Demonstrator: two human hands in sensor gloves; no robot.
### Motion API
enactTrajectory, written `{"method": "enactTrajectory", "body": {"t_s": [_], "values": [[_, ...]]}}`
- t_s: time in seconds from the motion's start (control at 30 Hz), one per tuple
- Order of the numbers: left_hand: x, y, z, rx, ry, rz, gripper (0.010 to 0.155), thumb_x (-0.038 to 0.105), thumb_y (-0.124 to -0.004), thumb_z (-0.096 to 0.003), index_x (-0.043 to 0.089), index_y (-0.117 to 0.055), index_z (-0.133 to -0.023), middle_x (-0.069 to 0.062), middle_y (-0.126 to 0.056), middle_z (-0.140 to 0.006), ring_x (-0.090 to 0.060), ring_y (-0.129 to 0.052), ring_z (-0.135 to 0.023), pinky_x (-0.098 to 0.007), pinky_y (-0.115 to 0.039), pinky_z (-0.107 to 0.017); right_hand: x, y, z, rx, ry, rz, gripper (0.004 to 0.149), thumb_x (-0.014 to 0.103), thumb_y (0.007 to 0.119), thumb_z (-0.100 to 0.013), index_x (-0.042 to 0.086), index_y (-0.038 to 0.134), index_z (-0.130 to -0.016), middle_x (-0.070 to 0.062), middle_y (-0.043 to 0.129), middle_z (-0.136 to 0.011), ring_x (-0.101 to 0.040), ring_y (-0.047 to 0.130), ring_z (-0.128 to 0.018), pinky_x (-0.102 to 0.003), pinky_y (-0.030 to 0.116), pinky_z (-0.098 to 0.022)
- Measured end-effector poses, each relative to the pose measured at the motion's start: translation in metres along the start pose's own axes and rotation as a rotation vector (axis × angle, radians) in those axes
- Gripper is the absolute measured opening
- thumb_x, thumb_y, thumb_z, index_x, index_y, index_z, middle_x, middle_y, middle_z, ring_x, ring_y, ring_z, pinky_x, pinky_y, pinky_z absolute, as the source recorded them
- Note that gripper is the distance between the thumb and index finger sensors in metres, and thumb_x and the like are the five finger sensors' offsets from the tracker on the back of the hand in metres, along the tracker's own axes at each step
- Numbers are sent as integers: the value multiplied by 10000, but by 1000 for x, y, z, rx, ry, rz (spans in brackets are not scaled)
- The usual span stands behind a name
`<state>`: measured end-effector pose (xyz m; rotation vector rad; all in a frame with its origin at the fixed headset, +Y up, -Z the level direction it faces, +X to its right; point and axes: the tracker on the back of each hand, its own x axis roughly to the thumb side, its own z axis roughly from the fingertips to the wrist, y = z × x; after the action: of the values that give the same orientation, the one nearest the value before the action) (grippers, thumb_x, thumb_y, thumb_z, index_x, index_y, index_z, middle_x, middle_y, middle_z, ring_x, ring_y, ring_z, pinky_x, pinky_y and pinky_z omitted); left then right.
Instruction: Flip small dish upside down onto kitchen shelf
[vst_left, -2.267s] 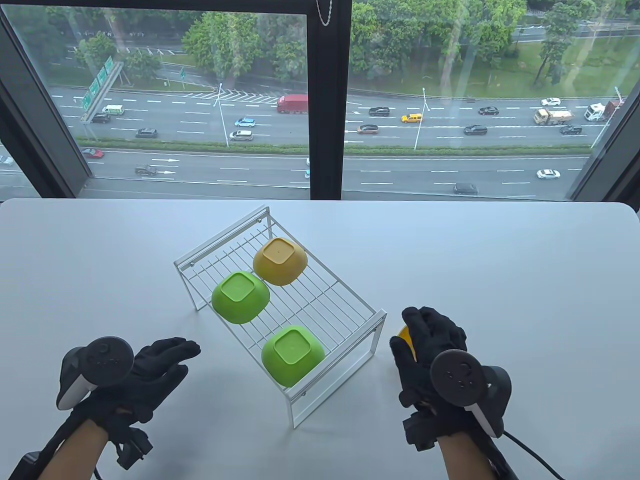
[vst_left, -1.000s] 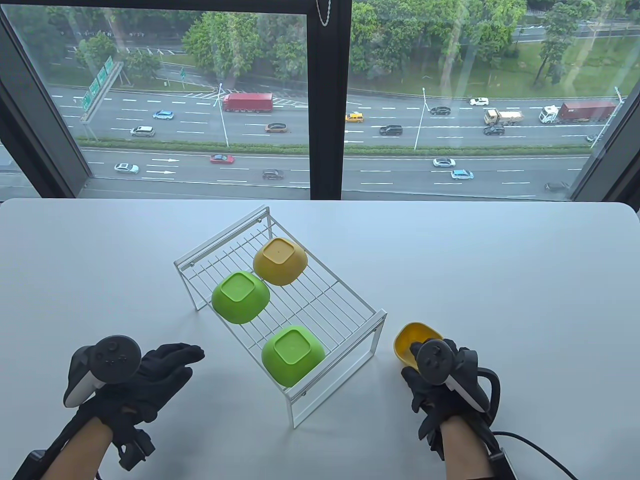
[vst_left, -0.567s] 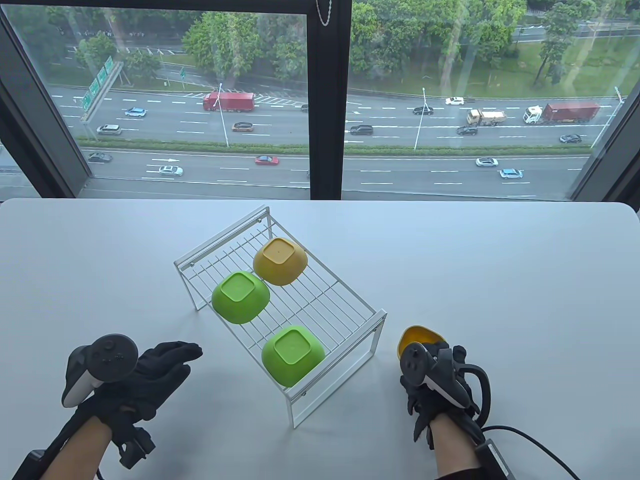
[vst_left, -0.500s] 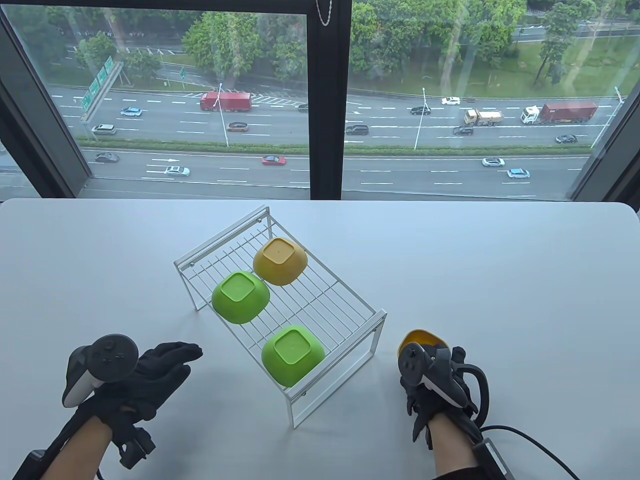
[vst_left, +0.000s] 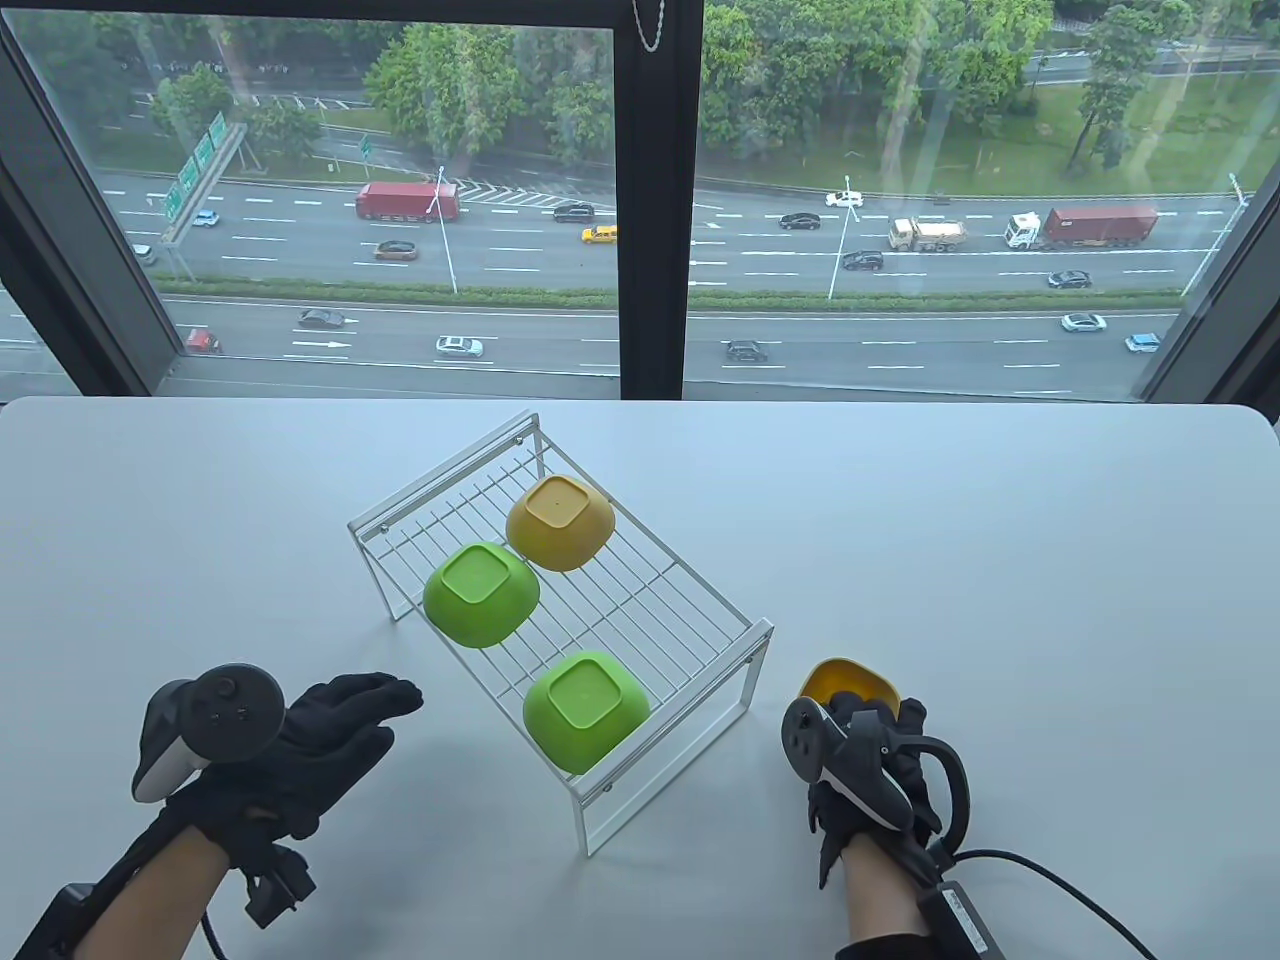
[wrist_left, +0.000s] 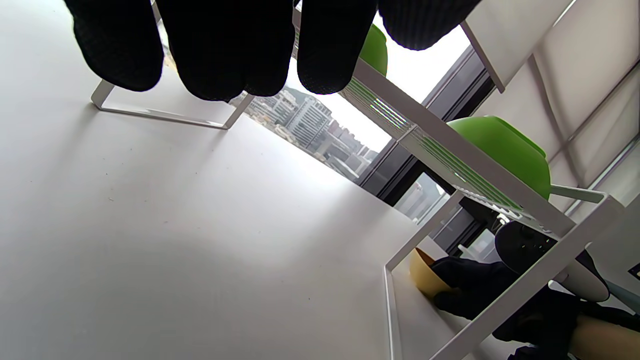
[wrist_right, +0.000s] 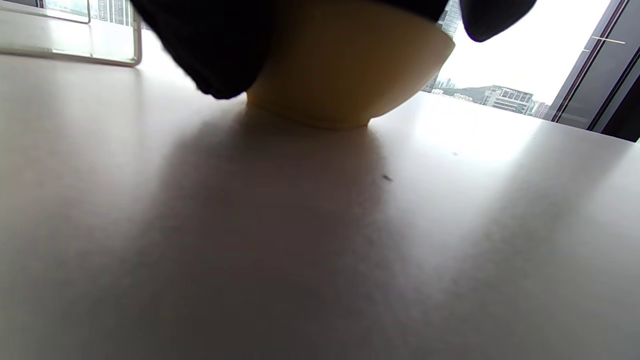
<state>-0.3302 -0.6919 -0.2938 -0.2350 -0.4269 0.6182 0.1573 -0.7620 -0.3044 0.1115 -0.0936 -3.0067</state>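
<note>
Gripping the yellow dish (vst_left: 848, 682) with our right hand (vst_left: 868, 760), we hold it tilted, its base touching the table (vst_left: 1050, 600) just right of the shelf (vst_left: 600, 600). Our left hand (vst_left: 300, 745) hovers open and empty left of the shelf.

1. The small yellow dish (vst_left: 845, 682) sits base-down on the table (vst_left: 1000, 560), mouth up, tipped a little, with the right hand (vst_left: 870, 760) gripping its near side.
2. It's just beside the shelf's near-right leg, at about 4 o'clock from the shelf's middle.
3. The white wire kitchen shelf (vst_left: 640, 600) stands mid-table, running diagonally from 10 o'clock to 4 o'clock.
</note>
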Motion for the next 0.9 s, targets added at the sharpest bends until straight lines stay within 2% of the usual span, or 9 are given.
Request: {"method": "enactTrajectory", "body": {"t_s": [0.27,0.6,0.9], "values": [[-13,12,9,66,47,23,647,558,-596,-456,318,-695,-1049,-38,-645,-1144,-320,-716,-967,-585,-694,-713,-4,2,0,23,32,-75,436,437,817,-447,358,766,-872,38,764,-1027,-264,762,-955,-593,517,-743],[-9,4,4,-14,23,-17,644,558,-590,-457,331,-681,-1053,-27,-639,-1150,-312,-715,-973,-585,-691,-719,-5,1,0,23,44,-98,430,448,803,-453,365,767,-874,34,767,-1026,-269,760,-950,-592,516,-747],[-16,18,11,52,6,74,645,554,-590,-457,323,-680,-1053,-34,-654,-1141,-315,-726,-963,-586,-694,-715,-14,-10,-1,44,65,-319,398,452,769,-474,366,788,-862,17,824,-1000,-281,804,-922,-611,499,-742]]}}
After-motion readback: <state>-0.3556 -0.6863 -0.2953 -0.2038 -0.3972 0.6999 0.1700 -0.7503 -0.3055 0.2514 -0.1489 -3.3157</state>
